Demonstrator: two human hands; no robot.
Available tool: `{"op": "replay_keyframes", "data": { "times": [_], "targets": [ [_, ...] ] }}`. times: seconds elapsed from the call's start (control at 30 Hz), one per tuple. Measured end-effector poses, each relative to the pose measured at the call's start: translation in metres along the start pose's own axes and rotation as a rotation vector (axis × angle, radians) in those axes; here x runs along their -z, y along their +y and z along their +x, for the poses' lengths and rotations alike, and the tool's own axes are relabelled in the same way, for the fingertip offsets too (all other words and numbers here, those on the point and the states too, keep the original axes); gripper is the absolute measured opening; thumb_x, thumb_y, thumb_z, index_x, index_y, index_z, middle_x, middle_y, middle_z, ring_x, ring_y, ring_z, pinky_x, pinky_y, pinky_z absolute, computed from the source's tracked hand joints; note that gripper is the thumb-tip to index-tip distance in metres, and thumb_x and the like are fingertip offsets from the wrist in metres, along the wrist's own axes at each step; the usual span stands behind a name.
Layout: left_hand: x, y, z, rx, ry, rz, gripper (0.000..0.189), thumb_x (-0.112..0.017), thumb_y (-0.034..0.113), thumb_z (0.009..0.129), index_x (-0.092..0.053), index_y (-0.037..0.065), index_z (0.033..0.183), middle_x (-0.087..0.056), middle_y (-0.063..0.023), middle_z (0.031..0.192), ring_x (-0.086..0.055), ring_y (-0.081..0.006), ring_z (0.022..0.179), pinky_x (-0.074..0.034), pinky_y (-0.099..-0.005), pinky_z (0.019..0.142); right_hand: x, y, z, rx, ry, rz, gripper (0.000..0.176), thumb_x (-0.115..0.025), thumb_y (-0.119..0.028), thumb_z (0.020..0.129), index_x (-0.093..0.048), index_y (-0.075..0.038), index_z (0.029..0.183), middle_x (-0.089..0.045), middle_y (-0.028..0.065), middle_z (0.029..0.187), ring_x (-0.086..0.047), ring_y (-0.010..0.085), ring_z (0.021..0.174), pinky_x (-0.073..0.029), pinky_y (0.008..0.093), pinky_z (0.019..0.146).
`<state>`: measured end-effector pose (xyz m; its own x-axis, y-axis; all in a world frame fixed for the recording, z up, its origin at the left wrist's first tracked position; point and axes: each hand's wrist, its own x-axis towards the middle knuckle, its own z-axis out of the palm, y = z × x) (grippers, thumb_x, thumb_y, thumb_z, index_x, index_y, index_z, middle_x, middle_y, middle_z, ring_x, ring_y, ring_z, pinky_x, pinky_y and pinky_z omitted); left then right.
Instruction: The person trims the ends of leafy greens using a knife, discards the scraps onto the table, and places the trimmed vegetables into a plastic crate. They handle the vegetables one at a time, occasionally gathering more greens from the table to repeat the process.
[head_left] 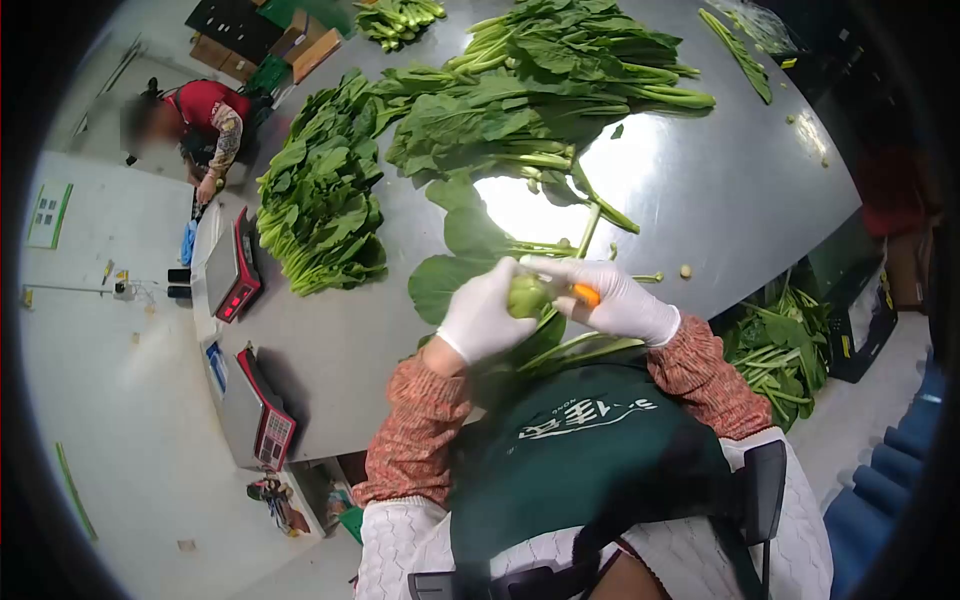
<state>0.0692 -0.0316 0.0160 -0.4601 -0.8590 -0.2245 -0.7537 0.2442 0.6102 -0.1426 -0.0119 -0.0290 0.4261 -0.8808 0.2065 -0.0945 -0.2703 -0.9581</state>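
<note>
**Stem base held in both gloved hands, above near table edge**

Obs. 1: The pale green, rounded stem base [527, 296] of a leafy vegetable sits between the two hands, above the near edge of the table and just in front of the person's chest. Its dark leaves hang down towards the green apron [590, 450].

Obs. 2: The left hand [480, 318], in a white glove, is closed around the left side of the stem base.

Obs. 3: The right hand [620, 302], also in a white glove, is curled around a small orange-handled tool [586, 294] and touches the stem base from the right. Only the orange part shows. Cannot tell what kind of tip it has.

Obs. 4: The grey, shiny metal table [720, 190] carries loose broad leaves [470, 235] just beyond the hands. A dense heap of dark leafy greens [320, 200] lies to the left. A larger spread of long-stemmed greens [530, 90] lies at the far middle.

Obs. 5: Two weighing scales with red fronts [235, 270] [255, 410] stand along the left table edge.

Obs. 6: A black crate of greens [785, 345] stands on the floor to the right, below the table.

Obs. 7: Another person in a red vest [205, 115] is bent over at the far left corner, well apart.
</note>
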Motion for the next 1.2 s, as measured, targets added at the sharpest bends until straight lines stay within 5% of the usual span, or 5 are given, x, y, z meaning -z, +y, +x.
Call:
{"op": "replay_keyframes", "data": {
  "times": [0.23, 0.4, 0.63, 0.8, 1.2],
  "targets": [
    [-0.019, -0.019, -0.016, -0.047, -0.289, -0.068, 0.051, -0.080, 0.027, 0.073, -0.053, 0.005, 0.111, -0.066, -0.0178, 0.096, -0.066, -0.0372, 0.092, -0.052, -0.0402, 0.077, -0.023, 0.000, -0.015, 0.167, -0.067, -0.070, 0.050, -0.077, 0.001, 0.072, -0.065, -0.011, 0.119, -0.066, 0.0071, 0.088, -0.063, 0.0185, 0.073, -0.051, 0.0299, 0.071],
    [-0.048, -0.024, -0.031, 0.070, -0.285, -0.022, 0.052, -0.080, 0.027, 0.072, -0.054, 0.009, 0.113, -0.067, -0.0194, 0.100, -0.065, -0.0377, 0.095, -0.052, -0.0432, 0.080, -0.032, 0.009, -0.029, -0.048, -0.182, 0.031, 0.043, -0.075, -0.004, 0.073, -0.061, -0.006, 0.114, -0.068, 0.0083, 0.094, -0.066, 0.0169, 0.081, -0.051, 0.0281, 0.076],
    [-0.019, -0.031, -0.031, -0.036, -0.694, -0.614, 0.071, -0.080, 0.010, 0.073, -0.049, -0.001, 0.136, -0.058, -0.0108, 0.129, -0.052, -0.0148, 0.117, -0.041, -0.0305, 0.102, -0.027, 0.013, -0.027, -0.111, -0.356, 0.244, 0.046, -0.069, -0.010, 0.076, -0.060, -0.010, 0.121, -0.070, 0.0094, 0.097, -0.068, 0.0192, 0.086, -0.052, 0.0310, 0.079],
    [-0.023, -0.041, -0.026, -0.083, -0.788, -0.757, 0.073, -0.070, 0.001, 0.079, -0.039, 0.002, 0.145, -0.054, -0.0082, 0.133, -0.050, -0.0157, 0.121, -0.039, -0.0303, 0.103, -0.023, -0.005, -0.025, -0.129, -0.388, 0.164, 0.050, -0.067, -0.009, 0.075, -0.061, -0.009, 0.125, -0.069, 0.0129, 0.090, -0.067, 0.0219, 0.079, -0.051, 0.0313, 0.076],
    [-0.021, -0.042, -0.031, -0.059, -0.351, -0.253, 0.037, -0.074, 0.016, 0.080, -0.066, 0.006, 0.114, -0.069, -0.0187, 0.098, -0.069, -0.0285, 0.084, -0.054, -0.0343, 0.076, -0.023, 0.021, -0.031, -0.207, -0.232, -0.202, 0.028, -0.071, -0.021, 0.073, -0.062, -0.008, 0.095, -0.065, 0.0152, 0.079, -0.065, 0.0338, 0.073, -0.051, 0.0403, 0.068]
  ]
}}
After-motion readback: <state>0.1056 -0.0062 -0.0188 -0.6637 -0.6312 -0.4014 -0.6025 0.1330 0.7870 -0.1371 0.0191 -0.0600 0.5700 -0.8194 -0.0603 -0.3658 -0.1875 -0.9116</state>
